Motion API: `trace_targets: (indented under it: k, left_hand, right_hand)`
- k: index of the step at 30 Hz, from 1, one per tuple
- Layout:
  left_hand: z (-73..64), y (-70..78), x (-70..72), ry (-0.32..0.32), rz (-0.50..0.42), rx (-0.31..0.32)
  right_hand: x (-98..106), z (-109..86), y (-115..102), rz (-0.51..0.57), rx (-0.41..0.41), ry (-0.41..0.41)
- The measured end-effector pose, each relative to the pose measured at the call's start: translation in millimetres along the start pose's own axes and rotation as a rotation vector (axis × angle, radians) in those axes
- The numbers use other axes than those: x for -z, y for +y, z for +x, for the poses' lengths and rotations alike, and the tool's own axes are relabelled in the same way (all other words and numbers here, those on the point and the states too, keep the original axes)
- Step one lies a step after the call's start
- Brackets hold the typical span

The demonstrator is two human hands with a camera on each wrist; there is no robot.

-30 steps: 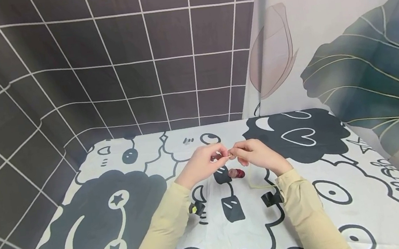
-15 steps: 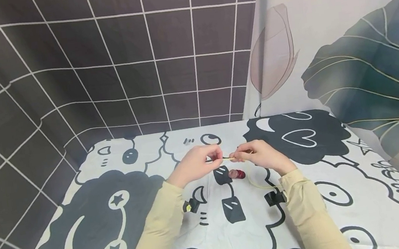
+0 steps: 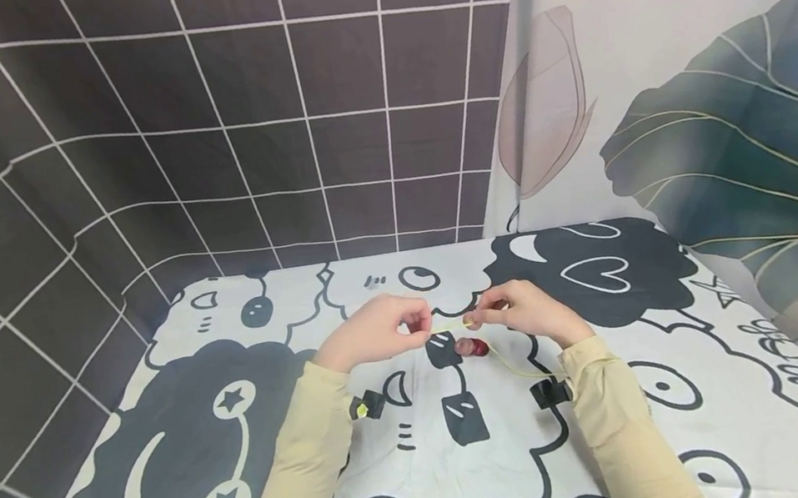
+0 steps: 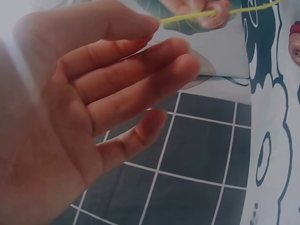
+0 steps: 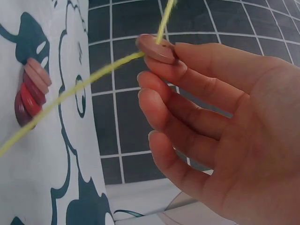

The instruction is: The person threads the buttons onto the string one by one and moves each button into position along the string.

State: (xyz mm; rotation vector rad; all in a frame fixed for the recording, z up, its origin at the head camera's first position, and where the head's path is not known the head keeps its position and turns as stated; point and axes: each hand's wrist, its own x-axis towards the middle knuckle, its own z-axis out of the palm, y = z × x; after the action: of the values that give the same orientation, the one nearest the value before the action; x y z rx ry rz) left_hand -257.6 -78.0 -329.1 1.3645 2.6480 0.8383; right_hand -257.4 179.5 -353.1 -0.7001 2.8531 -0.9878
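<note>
My left hand (image 3: 378,329) pinches the end of a yellow string (image 4: 185,17) between thumb and forefinger, its other fingers loosely bent in the left wrist view. Opposite it, my right hand (image 3: 526,315) pinches a round pink button (image 5: 157,49) by its edge with thumb and forefinger. The string runs through the button, is stretched toward the left hand, and trails down from the other side toward the tablecloth. Below the hands lies a leaning row of several buttons (image 5: 33,96), pink, red and dark red.
A white tablecloth (image 3: 429,480) with black cartoon drawings covers the table. A dark gridded curtain (image 3: 349,155) hangs behind it, and a white curtain with a large leaf print (image 3: 746,127) stands to the right. Black straps (image 3: 550,391) with cameras sit at the wrists.
The left hand has moved left, away from the right hand, drawing a length of yellow string out through the button. The right hand has barely moved.
</note>
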Motion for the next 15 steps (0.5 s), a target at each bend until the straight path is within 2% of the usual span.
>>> trace_targets:
  k: [7,15]
  left_hand:
    - [-6.8,-6.2,7.8,-0.058,-0.020,0.001]
    - [-15.1,-9.4,17.1,-0.095,-0.037,0.055]
  right_hand:
    - [0,-2.2,12,0.013,-0.004,-0.083]
    - [3,-3.7,21,0.042,0.033,-0.210]
